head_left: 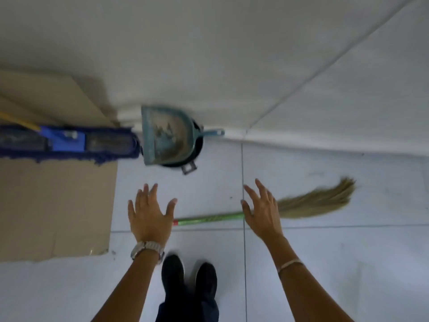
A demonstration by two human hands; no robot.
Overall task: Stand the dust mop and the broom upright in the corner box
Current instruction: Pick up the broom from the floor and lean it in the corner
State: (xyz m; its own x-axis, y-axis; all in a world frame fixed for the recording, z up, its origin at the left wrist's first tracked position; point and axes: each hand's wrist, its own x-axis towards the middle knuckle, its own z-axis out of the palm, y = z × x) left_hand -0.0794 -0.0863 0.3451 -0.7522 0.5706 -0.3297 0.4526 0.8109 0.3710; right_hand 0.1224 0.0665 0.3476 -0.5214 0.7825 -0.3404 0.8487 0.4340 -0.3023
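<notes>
Both hands empty, fingers spread. Broom (pixel 267 211) flat on the floor (pixel 325 263): green handle spans the gap between left hand (pixel 149 213) and right hand (pixel 262 211), bristles out past the right hand. Dust mop (pixel 67 142) head lies on cardboard (pixel 55 205) by the wall, up-left of the left hand, beside dustpan (pixel 166 135).

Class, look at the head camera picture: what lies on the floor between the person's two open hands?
The head view shows the broom's green handle lying flat on the tiles between the left hand and right hand, red-capped end toward the left hand.
</notes>
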